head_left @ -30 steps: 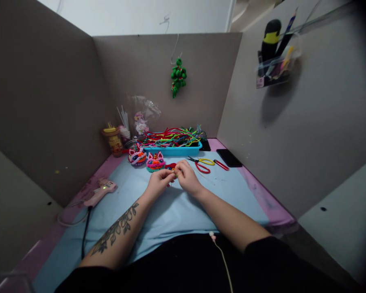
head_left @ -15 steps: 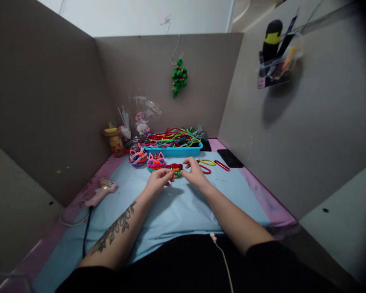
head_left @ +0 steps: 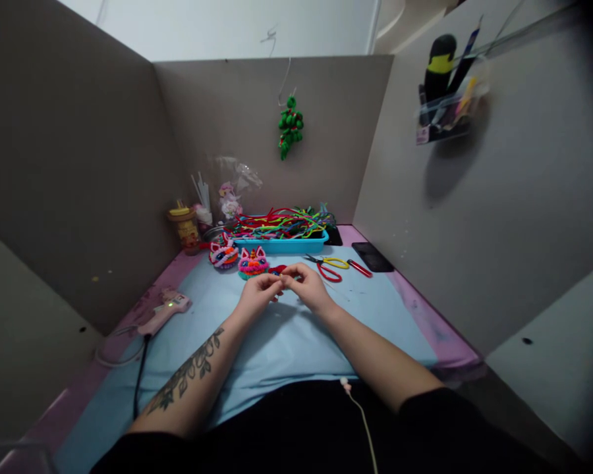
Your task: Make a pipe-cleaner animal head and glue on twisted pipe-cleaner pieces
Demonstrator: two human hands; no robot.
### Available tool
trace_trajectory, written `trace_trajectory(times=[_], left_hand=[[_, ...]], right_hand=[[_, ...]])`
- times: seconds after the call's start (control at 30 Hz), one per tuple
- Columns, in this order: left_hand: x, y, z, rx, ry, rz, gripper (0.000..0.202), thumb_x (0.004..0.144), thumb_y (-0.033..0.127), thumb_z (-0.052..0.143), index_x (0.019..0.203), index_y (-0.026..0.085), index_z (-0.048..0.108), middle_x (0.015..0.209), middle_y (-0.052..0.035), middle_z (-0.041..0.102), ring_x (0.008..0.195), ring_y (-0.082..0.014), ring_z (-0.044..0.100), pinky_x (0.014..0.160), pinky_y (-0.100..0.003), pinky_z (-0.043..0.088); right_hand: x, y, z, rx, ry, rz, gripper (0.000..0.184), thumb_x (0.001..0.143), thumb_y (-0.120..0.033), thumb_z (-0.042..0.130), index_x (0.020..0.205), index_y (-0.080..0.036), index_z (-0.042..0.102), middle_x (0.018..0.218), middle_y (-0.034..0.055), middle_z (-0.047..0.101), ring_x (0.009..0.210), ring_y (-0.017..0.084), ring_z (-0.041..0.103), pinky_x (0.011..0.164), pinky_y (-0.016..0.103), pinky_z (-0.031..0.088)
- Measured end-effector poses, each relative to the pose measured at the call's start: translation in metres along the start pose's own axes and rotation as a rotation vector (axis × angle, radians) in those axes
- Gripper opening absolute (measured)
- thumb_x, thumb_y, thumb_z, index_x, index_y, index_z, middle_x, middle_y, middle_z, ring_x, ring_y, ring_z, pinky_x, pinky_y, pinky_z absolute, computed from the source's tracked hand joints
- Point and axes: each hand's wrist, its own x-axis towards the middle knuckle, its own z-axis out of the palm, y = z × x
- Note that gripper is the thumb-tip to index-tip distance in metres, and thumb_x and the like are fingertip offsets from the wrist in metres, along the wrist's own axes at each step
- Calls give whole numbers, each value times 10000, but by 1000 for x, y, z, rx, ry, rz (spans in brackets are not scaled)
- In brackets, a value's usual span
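Low over the blue mat (head_left: pixel 277 342), the left hand (head_left: pixel 257 297) and right hand (head_left: pixel 310 287) each pinch one side of a small red pipe-cleaner piece (head_left: pixel 278 270), apparently steadying it, just in front of the pink cat-face figure (head_left: pixel 252 262).

right hand (head_left: pixel 310 289) back against left hand (head_left: pixel 255 296), fingertips meeting, red craft piece (head_left: pixel 278 269) now mostly covered

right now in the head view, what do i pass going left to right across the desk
pink glue gun → yellow-lidded jar → orange fuzzy face → pink fuzzy face → scissors → black phone
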Motion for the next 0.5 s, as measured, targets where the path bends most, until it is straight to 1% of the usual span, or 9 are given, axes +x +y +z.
trace_trajectory(times=[0.1, 0.2, 0.37, 0.5], left_hand=[[0, -3, 2, 141, 41, 56, 266, 725, 364, 590, 805, 125, 674, 649, -33, 641, 571, -120, 570, 523, -219, 465], [0, -6, 3, 202, 66, 92, 255, 733, 350, 579, 812, 129, 678, 663, -36, 650, 577, -126, 576, 517, -215, 461], [-2, -5, 5, 162, 63, 83, 292, 744, 389, 581, 825, 122, 666, 642, -36, 633, 563, -126, 566, 493, -211, 455], [-3, -4, 4, 234, 75, 91, 279, 746, 386, 577, 817, 133, 670, 645, -35, 640, 566, -128, 566, 479, -201, 440]], right_hand=[[-2, -3, 2, -104, 68, -62, 121, 713, -292, 635, 698, -176, 605, 744, 19, 590, 705, 152, 554, 628, 269, 451], [-3, -7, 3, -115, 94, -116, 115, 730, -234, 594, 628, -182, 584, 712, 17, 573, 715, 152, 546, 650, 268, 441], [-3, -5, 4, -140, 113, -165, 135, 762, -172, 512, 649, -188, 583, 717, 25, 569, 736, 159, 548, 704, 289, 430], [-2, -4, 3, -204, 90, -192, 141, 757, -144, 480, 643, -197, 544, 719, 19, 547, 732, 159, 527, 697, 290, 421]])
